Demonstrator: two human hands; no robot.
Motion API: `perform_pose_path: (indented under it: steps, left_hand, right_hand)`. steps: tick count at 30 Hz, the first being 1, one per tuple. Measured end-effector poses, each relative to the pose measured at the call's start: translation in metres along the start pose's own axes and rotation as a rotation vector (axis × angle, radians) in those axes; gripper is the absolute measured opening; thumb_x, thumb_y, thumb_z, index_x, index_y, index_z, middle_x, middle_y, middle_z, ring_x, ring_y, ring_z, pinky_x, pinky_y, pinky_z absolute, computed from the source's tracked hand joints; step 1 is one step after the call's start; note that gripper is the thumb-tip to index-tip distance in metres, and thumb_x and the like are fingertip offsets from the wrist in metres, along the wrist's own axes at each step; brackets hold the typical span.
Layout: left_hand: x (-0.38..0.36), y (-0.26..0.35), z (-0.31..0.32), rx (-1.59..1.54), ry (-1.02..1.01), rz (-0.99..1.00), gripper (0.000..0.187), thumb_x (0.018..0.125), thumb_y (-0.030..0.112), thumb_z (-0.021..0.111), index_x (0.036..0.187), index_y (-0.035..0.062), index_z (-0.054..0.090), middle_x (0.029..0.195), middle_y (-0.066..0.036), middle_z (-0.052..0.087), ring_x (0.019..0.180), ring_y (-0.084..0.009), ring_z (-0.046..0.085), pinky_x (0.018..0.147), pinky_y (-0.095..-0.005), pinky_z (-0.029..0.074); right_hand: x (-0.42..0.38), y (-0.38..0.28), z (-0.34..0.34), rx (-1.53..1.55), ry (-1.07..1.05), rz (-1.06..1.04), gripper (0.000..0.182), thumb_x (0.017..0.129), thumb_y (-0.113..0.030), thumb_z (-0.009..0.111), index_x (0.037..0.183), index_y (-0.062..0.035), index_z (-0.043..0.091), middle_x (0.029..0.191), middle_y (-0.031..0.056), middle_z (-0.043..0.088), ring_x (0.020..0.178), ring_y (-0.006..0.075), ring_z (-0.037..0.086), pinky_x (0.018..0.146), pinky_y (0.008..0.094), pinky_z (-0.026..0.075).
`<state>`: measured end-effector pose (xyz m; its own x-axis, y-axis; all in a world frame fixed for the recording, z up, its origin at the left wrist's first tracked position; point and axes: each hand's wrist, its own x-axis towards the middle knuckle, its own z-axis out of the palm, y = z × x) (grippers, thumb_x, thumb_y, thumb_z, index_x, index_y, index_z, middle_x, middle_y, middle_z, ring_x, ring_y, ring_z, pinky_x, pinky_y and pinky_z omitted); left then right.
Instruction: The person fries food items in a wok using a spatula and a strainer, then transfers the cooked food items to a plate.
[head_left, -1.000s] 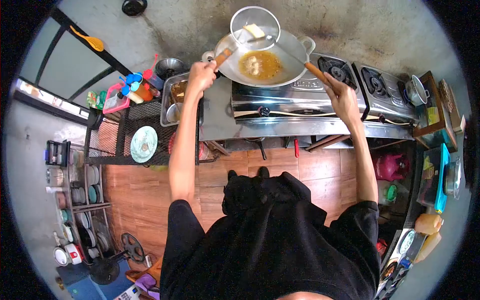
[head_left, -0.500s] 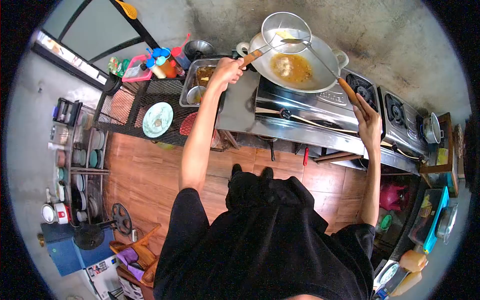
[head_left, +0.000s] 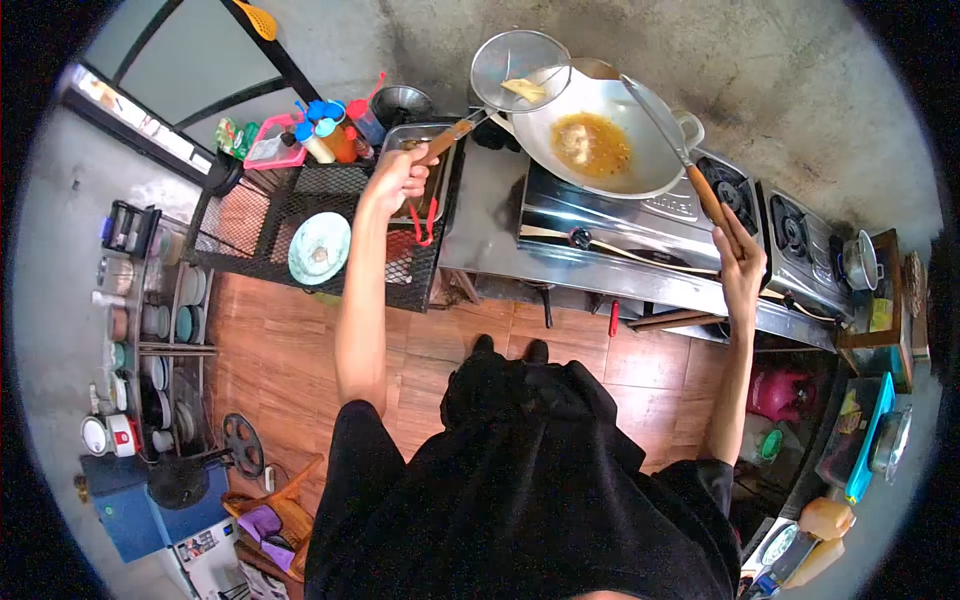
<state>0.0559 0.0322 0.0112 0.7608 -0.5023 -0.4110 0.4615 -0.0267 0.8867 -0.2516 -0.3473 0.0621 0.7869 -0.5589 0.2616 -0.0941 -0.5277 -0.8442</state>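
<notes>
My left hand (head_left: 397, 180) is closed round the wooden handle of a wire mesh strainer (head_left: 505, 55). The strainer hangs over the left rim of a large wok (head_left: 645, 165), and a pale yellow piece of food (head_left: 524, 90) lies in its mesh. In the wok, a pool of brownish-yellow oil (head_left: 605, 160) holds a pale, foamy lump (head_left: 577, 142). My right hand (head_left: 740, 250) grips the wooden handle of a long-handled spatula (head_left: 655, 115). Its metal end reaches the far side of the wok, where the blade is partly hidden behind the strainer.
The wok stands on a steel gas stove (head_left: 615, 235), with another burner (head_left: 790, 225) to its right. Left of it, a black mesh table (head_left: 270, 205) bears a metal tray (head_left: 445, 150), a pale green plate (head_left: 320, 248) and several sauce bottles (head_left: 325, 135). A pot (head_left: 860, 260) stands far right.
My left hand has drawn the strainer left, from over the wok's middle to its left rim, with the food in it. The spatula's shaft has swung upright a little and parted from the strainer.
</notes>
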Motion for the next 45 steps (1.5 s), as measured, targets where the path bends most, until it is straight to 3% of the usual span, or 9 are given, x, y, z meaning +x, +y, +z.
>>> perform_pose_path:
  steps: [6,11,16,27,28,32,36,43,45]
  left_hand:
    - [-0.032,0.025,-0.06,-0.015,0.09,0.071,0.031,0.096,0.028,0.047,0.093,-0.0015,0.053,0.054,0.008,0.032,0.038,-0.0016,0.025,0.036,-0.019,0.02]
    - [-0.045,0.024,-0.105,0.032,0.181,0.128,0.033,0.095,0.032,0.049,0.089,-0.0003,0.054,0.054,0.007,0.033,0.038,-0.0018,0.026,0.034,-0.0199,0.02]
    - [-0.027,-0.028,-0.141,0.061,0.329,0.066,0.031,0.095,0.03,0.049,0.078,0.0036,0.053,0.053,0.006,0.037,0.038,-0.003,0.027,0.034,-0.0204,0.02]
    - [0.021,-0.118,-0.162,-0.216,0.319,-0.065,0.031,0.094,0.028,0.051,0.079,0.0013,0.052,0.051,0.005,0.038,0.037,-0.004,0.028,0.034,-0.0205,0.021]
    - [0.028,-0.126,-0.172,-0.224,0.305,-0.071,0.03,0.093,0.029,0.052,0.079,0.002,0.053,0.051,0.005,0.038,0.036,-0.0041,0.028,0.033,-0.0207,0.021]
    - [0.045,-0.137,-0.172,-0.177,0.299,-0.056,0.03,0.092,0.031,0.053,0.08,0.0029,0.054,0.051,0.004,0.038,0.035,-0.0043,0.028,0.031,-0.0207,0.021]
    - [0.053,-0.141,-0.164,-0.158,0.396,-0.087,0.03,0.093,0.03,0.052,0.081,0.0021,0.054,0.051,0.004,0.039,0.036,-0.0045,0.029,0.032,-0.021,0.021]
    - [0.049,-0.151,-0.163,-0.089,0.355,-0.057,0.03,0.094,0.03,0.05,0.084,0.0017,0.056,0.054,0.002,0.043,0.038,-0.0056,0.031,0.035,-0.0222,0.021]
    - [0.045,-0.161,-0.168,-0.089,0.323,-0.088,0.032,0.094,0.032,0.05,0.084,0.0024,0.056,0.055,0.002,0.043,0.039,-0.0055,0.032,0.035,-0.0219,0.022]
  right_hand:
    - [-0.012,0.001,0.014,-0.009,0.109,0.083,0.038,0.088,-0.013,0.061,0.123,0.0008,0.055,0.097,0.002,0.063,0.083,0.0063,0.052,0.074,0.0188,0.041]
    - [-0.023,0.006,0.029,-0.043,0.141,0.052,0.038,0.088,-0.013,0.06,0.123,0.0015,0.055,0.102,0.0067,0.065,0.09,0.0078,0.055,0.08,0.0216,0.042]
    - [-0.035,-0.001,0.044,-0.076,0.142,0.131,0.038,0.088,-0.015,0.06,0.121,0.0031,0.055,0.105,0.0119,0.065,0.096,0.0097,0.056,0.085,0.0239,0.043]
    - [-0.047,-0.012,0.062,-0.234,0.167,0.227,0.038,0.087,-0.013,0.059,0.12,0.0067,0.054,0.103,0.0162,0.065,0.095,0.015,0.059,0.086,0.0275,0.044]
    - [-0.047,0.01,0.061,-0.171,0.196,0.147,0.039,0.088,-0.015,0.06,0.119,0.0072,0.055,0.092,0.0123,0.066,0.085,0.0126,0.059,0.076,0.0256,0.046]
    - [-0.033,0.001,0.059,-0.14,0.208,0.31,0.034,0.088,-0.02,0.06,0.111,0.0051,0.06,0.062,0.0002,0.052,0.054,0.0059,0.043,0.048,0.0224,0.036]
    - [-0.01,-0.006,0.05,-0.284,0.172,0.418,0.041,0.088,-0.031,0.056,0.11,0.0029,0.061,0.055,0.0047,0.055,0.047,0.0083,0.05,0.045,0.0237,0.038]
    - [0.03,-0.002,0.045,-0.367,0.143,0.478,0.04,0.09,-0.033,0.052,0.101,0.0041,0.064,0.054,0.0102,0.06,0.047,0.0167,0.059,0.048,0.0323,0.046]
    - [0.041,0.016,0.042,-0.346,0.126,0.485,0.04,0.09,-0.032,0.053,0.104,0.0043,0.062,0.053,0.0081,0.057,0.043,0.0133,0.054,0.042,0.0284,0.041]
